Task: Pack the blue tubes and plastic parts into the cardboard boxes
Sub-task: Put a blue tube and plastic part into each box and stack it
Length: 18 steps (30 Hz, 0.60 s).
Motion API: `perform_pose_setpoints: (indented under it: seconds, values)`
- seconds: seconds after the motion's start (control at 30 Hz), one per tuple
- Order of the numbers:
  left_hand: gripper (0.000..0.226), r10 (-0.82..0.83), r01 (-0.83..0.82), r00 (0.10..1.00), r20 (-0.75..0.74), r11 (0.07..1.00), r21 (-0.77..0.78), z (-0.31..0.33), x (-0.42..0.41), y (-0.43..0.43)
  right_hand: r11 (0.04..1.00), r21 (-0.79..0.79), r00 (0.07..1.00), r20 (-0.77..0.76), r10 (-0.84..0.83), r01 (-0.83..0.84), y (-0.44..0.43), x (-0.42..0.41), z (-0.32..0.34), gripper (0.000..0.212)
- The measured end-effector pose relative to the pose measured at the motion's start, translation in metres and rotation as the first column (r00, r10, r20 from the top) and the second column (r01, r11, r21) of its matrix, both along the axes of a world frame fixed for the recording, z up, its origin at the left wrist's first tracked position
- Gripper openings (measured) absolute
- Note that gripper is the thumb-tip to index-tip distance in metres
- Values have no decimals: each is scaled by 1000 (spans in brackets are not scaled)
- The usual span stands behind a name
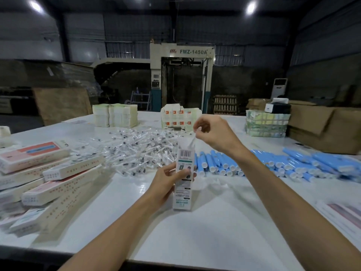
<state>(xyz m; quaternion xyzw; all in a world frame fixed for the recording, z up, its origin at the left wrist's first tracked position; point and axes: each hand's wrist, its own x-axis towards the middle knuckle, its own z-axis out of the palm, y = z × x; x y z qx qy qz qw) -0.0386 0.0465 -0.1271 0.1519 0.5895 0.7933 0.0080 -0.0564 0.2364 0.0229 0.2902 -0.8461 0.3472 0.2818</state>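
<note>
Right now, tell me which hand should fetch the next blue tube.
Probably right: blue tubes lie on its side, and the left hand grips the upright box. The right hand must first release the white piece it pinches.

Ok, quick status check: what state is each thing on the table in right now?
carton: upright on the table, top open, gripped by the left hand.
right hand: above the carton's open top, pinching a blurred pale part.
blue tubes: capped, lying loose in rows.
plastic parts: loose heap behind the carton.
stacked boxes: closed, lying flat at left.
</note>
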Motion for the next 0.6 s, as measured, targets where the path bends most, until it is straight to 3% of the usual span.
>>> perform_pose_setpoints:
  seconds: [0.07, 0.2, 0.27, 0.37, 0.53, 0.6]
  values:
    - [36, -5, 5, 1000, -1, 1000, -3, 0, 0, 0, 998, 42, 995, 89, 47, -50, -5, -2, -1, 15]
    - [35, -20, 20, 1000, -19, 1000, -3, -1, -3, -1, 989, -108, 968, 219, 119, -98, -12, -6, -16, 31]
    - [38, -31, 31, 999, -28, 1000, -6, -3, -4, -1, 984, -141, 970, 202, 133, -106, -14, -7, -27, 25]
    - [41, -40, 39, 999, -37, 999, -15, -5, -5, -1, 993, -59, 986, 128, 110, -104, -17, -8, -39, 12]
    - [40, -14, 13, 999, -32, 1000, -9, -6, -8, -2, 996, 60, 990, 129, 60, -69, -16, -10, -55, 17]
    - [38, 10, -10, 1000, -27, 1000, -6, -5, -6, -2, 997, -31, 992, 105, 72, -69, -14, -9, -69, 24]
